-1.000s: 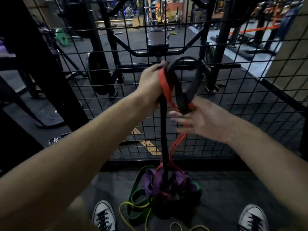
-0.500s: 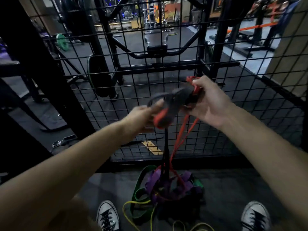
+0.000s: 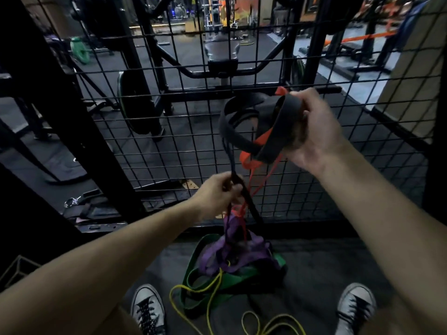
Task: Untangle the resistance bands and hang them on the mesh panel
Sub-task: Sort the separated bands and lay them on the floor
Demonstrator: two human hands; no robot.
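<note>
head view: untangling step, nothing hung yet on mesh panel [image 3: 169, 131]. right hand [image 3: 314, 131] curled around coiled loops of black band [image 3: 242, 139] with orange band [image 3: 249, 160], raised before the panel. left hand [image 3: 217, 192] pinching the black strand lower down. purple band [image 3: 232, 255], green band [image 3: 217, 281], yellow band [image 3: 212, 293] heaped on floor near panel's bottom edge. next, probably: pull black free of orange.

Both bare forearms reach forward from lower corners of frame. Right hand [image 3: 314, 131] raised at centre right, fingers curled, gripping. Left hand [image 3: 217, 192] lower, at centre, fingers pinched closed.
</note>
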